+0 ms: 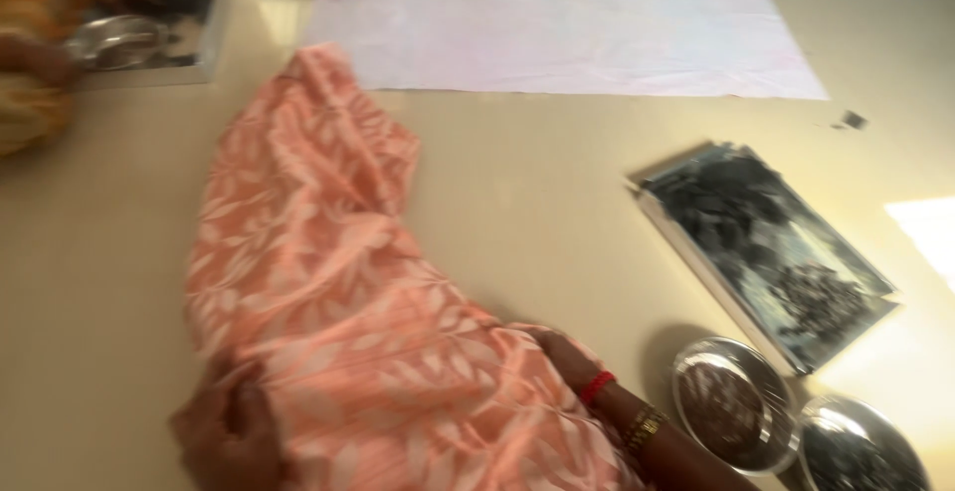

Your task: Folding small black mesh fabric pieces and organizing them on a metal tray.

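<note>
- Left hand (227,429) pinches the peach leaf-print cloth (338,292) spread on the floor; right hand (567,357) rests flat on it.
- Judged risk: tugging rightward may sweep cloth into the steel bowls (734,403), spilling contents.

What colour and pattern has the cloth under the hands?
The cloth is peach-orange with a pale leaf pattern, seen in the head view.

The right hand (559,352) is mostly hidden under the blurred peach cloth (338,282); the near right steel bowl (860,451) is cut off by the edge.
</note>
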